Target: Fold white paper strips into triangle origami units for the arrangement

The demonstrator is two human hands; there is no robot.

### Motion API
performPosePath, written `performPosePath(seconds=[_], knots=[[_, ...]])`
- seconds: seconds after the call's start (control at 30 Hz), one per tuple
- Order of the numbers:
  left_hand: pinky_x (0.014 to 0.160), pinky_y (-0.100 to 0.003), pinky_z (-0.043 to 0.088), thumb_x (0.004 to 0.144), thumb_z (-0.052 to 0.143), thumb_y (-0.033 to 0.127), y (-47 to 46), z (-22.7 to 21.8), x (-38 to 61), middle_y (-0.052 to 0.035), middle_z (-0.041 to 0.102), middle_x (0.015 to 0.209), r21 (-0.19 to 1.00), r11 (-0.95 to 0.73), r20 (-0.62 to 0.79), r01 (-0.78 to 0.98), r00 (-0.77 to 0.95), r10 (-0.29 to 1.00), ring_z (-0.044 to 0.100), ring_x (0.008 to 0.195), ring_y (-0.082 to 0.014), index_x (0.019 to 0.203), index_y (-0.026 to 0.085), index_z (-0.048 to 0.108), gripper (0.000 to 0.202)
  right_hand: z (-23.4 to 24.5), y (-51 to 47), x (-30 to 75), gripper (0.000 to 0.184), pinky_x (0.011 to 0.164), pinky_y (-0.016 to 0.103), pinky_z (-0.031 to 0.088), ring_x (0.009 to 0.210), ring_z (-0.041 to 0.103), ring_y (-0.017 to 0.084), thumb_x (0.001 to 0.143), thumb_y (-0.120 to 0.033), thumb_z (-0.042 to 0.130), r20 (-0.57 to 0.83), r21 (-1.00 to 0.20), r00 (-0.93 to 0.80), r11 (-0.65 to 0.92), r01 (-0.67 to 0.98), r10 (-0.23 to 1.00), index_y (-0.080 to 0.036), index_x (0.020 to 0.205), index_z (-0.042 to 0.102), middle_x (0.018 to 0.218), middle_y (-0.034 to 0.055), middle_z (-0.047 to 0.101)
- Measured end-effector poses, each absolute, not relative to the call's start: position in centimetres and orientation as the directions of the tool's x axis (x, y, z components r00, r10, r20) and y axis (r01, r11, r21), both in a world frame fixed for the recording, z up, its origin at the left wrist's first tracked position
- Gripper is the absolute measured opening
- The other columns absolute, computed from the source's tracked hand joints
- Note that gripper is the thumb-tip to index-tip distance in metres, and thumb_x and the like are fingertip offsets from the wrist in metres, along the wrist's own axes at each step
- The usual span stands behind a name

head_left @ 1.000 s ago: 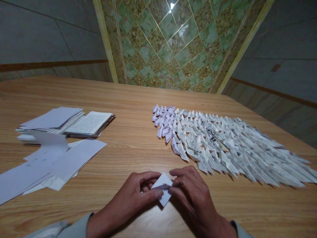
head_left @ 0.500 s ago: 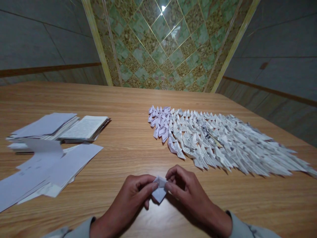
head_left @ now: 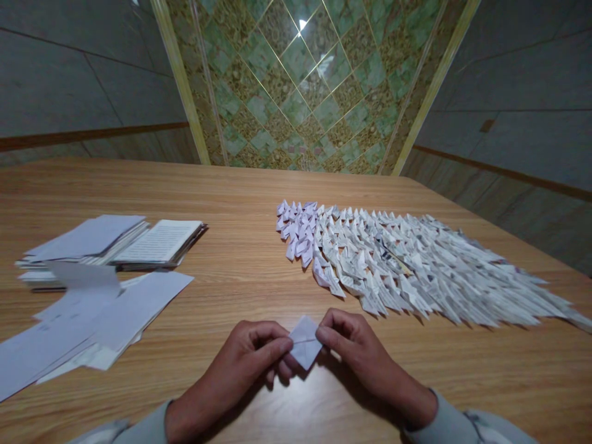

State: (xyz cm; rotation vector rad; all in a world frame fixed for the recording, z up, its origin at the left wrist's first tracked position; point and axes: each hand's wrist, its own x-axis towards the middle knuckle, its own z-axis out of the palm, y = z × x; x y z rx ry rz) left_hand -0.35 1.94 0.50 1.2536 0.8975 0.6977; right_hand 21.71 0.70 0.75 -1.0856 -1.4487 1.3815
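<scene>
A small folded piece of white paper [head_left: 306, 350], diamond-shaped with a crease across its middle, is held just above the table's front part. My left hand [head_left: 252, 357] pinches its left corner between thumb and fingers. On the opposite side, my right hand [head_left: 354, 348] pinches the right corner the same way. Beyond the hands lie many folded paper boats, lilac ones [head_left: 300, 231] at the left end and printed white ones [head_left: 416, 265] in close rows stretching to the right.
On the left, loose white sheets [head_left: 143, 302] overlap one another. Behind them stand a stack of paper [head_left: 87, 237] and a pile of printed pages [head_left: 161, 240]. The wooden table [head_left: 231, 191] reaches back toward a tiled wall [head_left: 314, 92].
The folded paper has spread into a wider, flatter diamond and shifted slightly right. My right hand has moved a little right, farther from the left one. The view has tilted slightly.
</scene>
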Motion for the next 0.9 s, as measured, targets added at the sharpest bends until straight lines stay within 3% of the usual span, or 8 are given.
performPosePath(seconds=[0.1,0.23,0.37,0.47,0.6,0.77,0.9], knots=[[0.054,-0.023,0.043,0.089,0.066,0.044,2.1,0.9,-0.3,-0.0104,0.077,0.072,0.985,0.169,-0.165,0.039,0.515,0.841,0.062,0.057,-0.0147,0.08,0.012,0.075,0.034,0.8,0.8,21.8,0.038,0.062,0.027,0.037,0.065,0.049,0.014,0.092,-0.049,0.065,0.028,-0.999,-0.288,0.038,0.032,0.957,-0.017,0.073,0.058,0.069,-0.001,0.056],[0.061,-0.024,0.043,0.084,0.07,0.036,2.1,1.4,-0.1,-0.0048,0.074,0.077,0.993,0.022,-0.079,0.118,0.503,0.861,0.06,0.067,-0.0162,0.091,0.015,0.077,0.023,1.2,0.6,21.6,0.035,0.06,0.026,0.034,0.064,0.046,0.013,0.09,-0.045,0.067,0.074,-0.981,-0.271,0.119,0.153,0.96,-0.017,0.071,0.059,0.067,-0.0019,0.054],[0.059,-0.025,0.04,0.079,0.072,0.034,1.6,1.6,0.2,-0.0009,0.065,0.066,0.992,0.05,-0.102,0.12,0.483,0.87,0.054,0.062,-0.0146,0.073,0.014,0.073,0.021,1.5,0.1,21.0,0.033,0.06,0.026,0.034,0.064,0.048,0.013,0.089,-0.042,0.068,0.099,-0.951,-0.308,0.181,0.252,0.946,-0.017,0.067,0.06,0.067,-0.0012,0.056],[0.055,-0.024,0.035,0.078,0.073,0.038,1.3,1.8,0.4,0.0012,0.057,0.059,0.992,0.094,-0.121,0.082,0.459,0.88,0.046,0.057,-0.0121,0.062,0.013,0.068,0.03,1.4,-0.2,20.8,0.039,0.058,0.025,0.033,0.061,0.045,0.012,0.09,-0.048,0.067,0.08,-0.977,-0.309,0.137,0.166,0.948,-0.017,0.067,0.06,0.064,-0.0027,0.053],[0.053,-0.024,0.033,0.076,0.076,0.043,1.3,1.5,0.5,0.0001,0.057,0.057,0.988,0.145,-0.152,0.05,0.447,0.882,0.045,0.055,-0.0117,0.062,0.012,0.068,0.035,1.4,0.0,20.8,0.046,0.057,0.025,0.033,0.061,0.042,0.012,0.091,-0.057,0.065,0.041,-0.996,-0.318,0.066,0.067,0.947,-0.017,0.068,0.058,0.062,-0.0037,0.051],[0.053,-0.023,0.038,0.077,0.079,0.049,1.5,0.4,0.6,-0.0017,0.063,0.061,0.974,0.227,-0.199,-0.004,0.468,0.861,0.052,0.054,-0.0119,0.073,0.012,0.069,0.039,1.4,0.2,20.8,0.046,0.06,0.026,0.037,0.063,0.048,0.013,0.092,-0.059,0.062,-0.001,-1.0,-0.321,0.002,0.01,0.947,-0.018,0.071,0.058,0.066,-0.0018,0.054],[0.053,-0.022,0.041,0.079,0.08,0.05,1.7,0.3,0.7,0.0007,0.065,0.065,0.955,0.265,-0.186,-0.131,0.432,0.883,0.055,0.055,-0.0118,0.084,0.017,0.062,0.038,1.3,-0.1,20.5,0.032,0.068,0.028,0.041,0.073,0.053,0.015,0.088,-0.05,0.068,0.016,-1.0,-0.337,0.008,-0.027,0.942,-0.02,0.088,0.059,0.078,-0.001,0.06]])
